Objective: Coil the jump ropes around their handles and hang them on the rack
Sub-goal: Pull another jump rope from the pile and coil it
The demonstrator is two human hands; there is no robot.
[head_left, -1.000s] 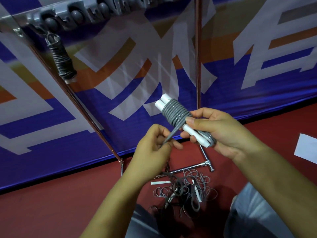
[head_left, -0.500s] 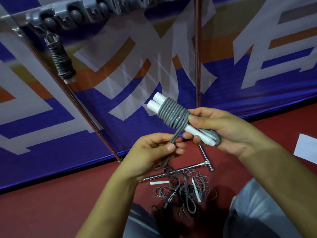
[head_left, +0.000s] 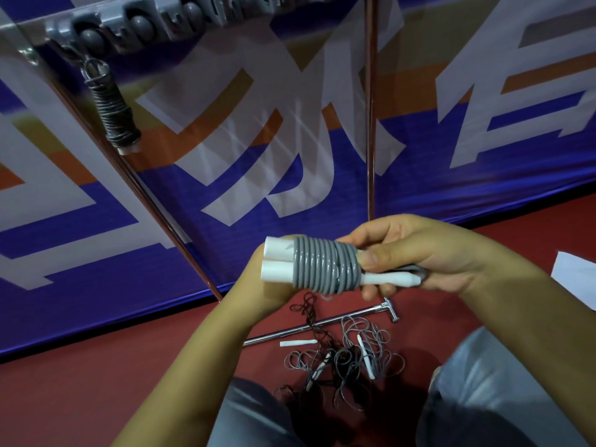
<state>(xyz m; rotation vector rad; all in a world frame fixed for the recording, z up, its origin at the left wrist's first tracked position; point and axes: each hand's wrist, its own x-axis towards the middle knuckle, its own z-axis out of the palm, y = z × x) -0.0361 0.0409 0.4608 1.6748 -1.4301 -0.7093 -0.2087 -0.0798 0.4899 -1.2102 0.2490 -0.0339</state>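
Grey loose ropes point(head_left: 348, 356) on floor | coiled rope point(head_left: 114, 108) hangs on rack point(head_left: 167, 19)

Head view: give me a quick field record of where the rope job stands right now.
in hand: grey jump rope coiled round its two white handles
right hand: grips the narrow handle ends, thumb against the coil
left hand: behind the thick handle ends, grip hidden
rack: one dark coiled rope hanging
floor: tangle of loose ropes, not yet coiled
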